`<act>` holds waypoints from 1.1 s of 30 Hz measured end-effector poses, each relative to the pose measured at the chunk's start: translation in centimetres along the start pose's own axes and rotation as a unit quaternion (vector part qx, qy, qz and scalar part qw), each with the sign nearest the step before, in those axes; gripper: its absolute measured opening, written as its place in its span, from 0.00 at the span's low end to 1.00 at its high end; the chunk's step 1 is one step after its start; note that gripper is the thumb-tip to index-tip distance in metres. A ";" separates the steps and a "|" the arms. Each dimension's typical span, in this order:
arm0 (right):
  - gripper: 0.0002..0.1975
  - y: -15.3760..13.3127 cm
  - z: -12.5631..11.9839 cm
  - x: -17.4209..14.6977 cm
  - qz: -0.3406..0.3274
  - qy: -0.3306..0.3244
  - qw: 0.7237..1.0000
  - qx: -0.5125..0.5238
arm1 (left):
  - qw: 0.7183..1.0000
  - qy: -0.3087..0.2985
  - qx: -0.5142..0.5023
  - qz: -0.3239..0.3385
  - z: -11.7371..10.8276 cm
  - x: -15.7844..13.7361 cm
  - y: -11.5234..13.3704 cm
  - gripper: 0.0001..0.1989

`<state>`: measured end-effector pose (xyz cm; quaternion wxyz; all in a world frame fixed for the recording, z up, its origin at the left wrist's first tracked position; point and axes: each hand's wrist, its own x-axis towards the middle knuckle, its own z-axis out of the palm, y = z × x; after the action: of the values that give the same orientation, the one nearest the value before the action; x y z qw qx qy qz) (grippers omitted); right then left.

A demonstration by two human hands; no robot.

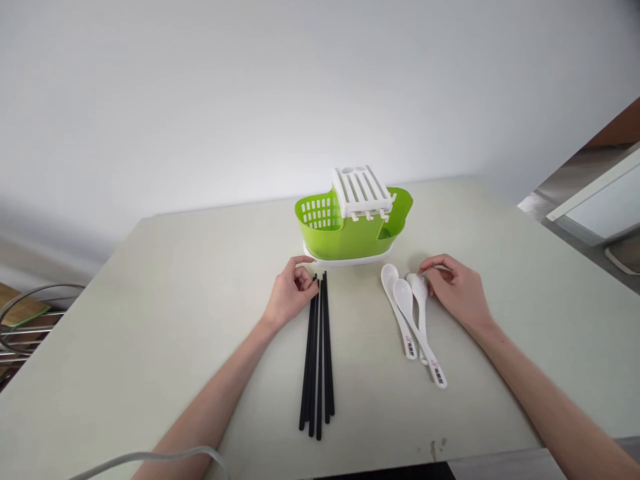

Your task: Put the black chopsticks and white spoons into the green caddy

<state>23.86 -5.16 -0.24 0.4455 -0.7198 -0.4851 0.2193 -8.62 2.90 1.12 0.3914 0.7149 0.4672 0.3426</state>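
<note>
My left hand (294,291) rests at the upper ends of several black chopsticks (319,353). Its index finger stretches toward the white base tray (350,261), while the other fingers are loosely curled; nothing is held. On the right, three white spoons lie on the table, partly overlapping: a left one (399,310), a middle one (419,333) on top and a right one (423,313). My right hand (456,290) is open beside the right spoon's bowl, fingertips at its edge; whether they touch is unclear. A green utensil basket (320,243) with a white slotted rack (363,190) stands behind.
The pale table (200,287) meets a white wall (225,100) at the back. A grey cable (165,456) crosses my left forearm at the bottom. A dark, flat object (400,472) lies at the front edge. Off the left side stands a metal wire rack (35,327).
</note>
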 end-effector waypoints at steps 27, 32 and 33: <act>0.07 0.3 0.1 0.1 0.004 0.000 1.000 -0.009 | 1.000 0.000 -0.001 0.007 0.0 0.0 -0.2 0.21; 0.07 0.2 0.1 0.1 0.005 0.000 1.000 -0.005 | 1.000 0.001 0.001 0.007 0.0 0.0 -0.1 0.21; 0.07 0.2 0.1 0.1 0.005 0.000 1.000 -0.003 | 1.000 0.001 0.001 0.007 0.0 0.0 -0.1 0.21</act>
<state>23.97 -5.05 -0.46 0.4420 -0.7234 -0.4824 0.2204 -8.65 2.97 0.98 0.3874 0.7185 0.4628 0.3456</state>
